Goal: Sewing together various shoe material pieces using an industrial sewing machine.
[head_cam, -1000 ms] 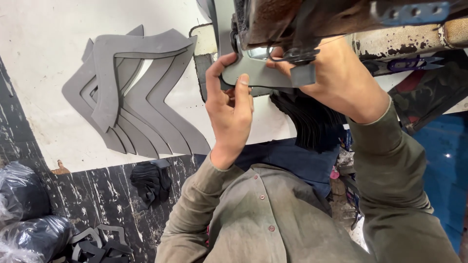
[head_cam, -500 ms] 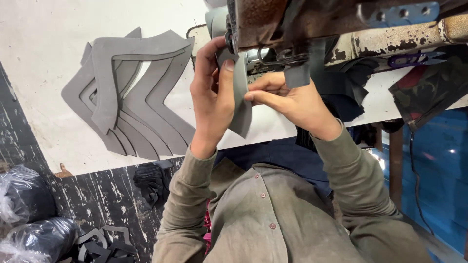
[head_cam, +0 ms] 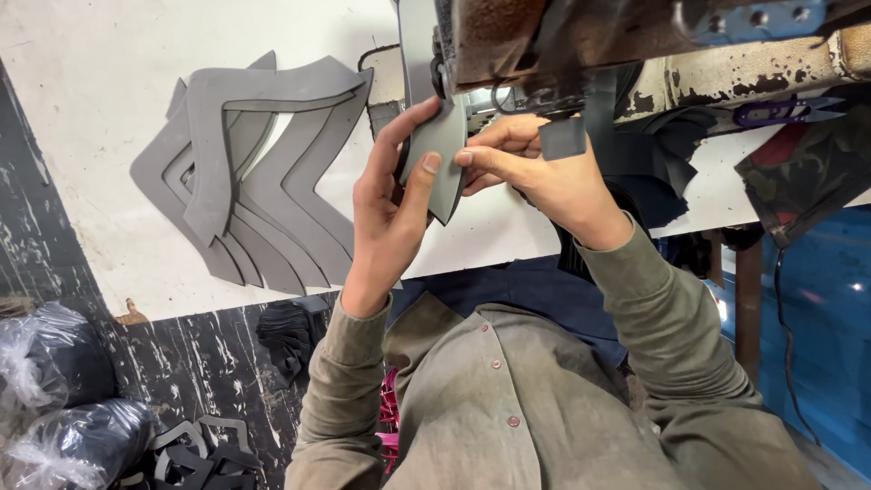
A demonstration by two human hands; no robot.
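We held the grey cut piece (head_cam: 442, 154) up at the worn machine (head_cam: 581, 45), right at its head, above the white table (head_cam: 91, 109). Our left hand (head_cam: 390, 213) gripped the piece from the side, thumb pressed flat on its face and fingers curled behind it. Our right hand (head_cam: 535, 172) pinched the piece's near edge between thumb and forefinger, the remaining fingers tucked under. So the step in hand, as we judged it, was lining the piece up at the machine; the next move called for a steady two-handed hold and a careful turn, fingers kept well back from the working part.

The count: one grey piece in our hands. On the table, just beside our left hand, lay a fanned stack of grey pieces (head_cam: 254, 181) of the same cut — perhaps seven or eight, though the overlap made that hard to tell. A small dark tab (head_cam: 563, 138) hung by our right hand. One pair of purple-handled snips (head_cam: 780, 111) rested on the machine's ledge. Two plastic bags (head_cam: 54, 399) sat on the floor, with more dark offcuts (head_cam: 195, 454) beside them.
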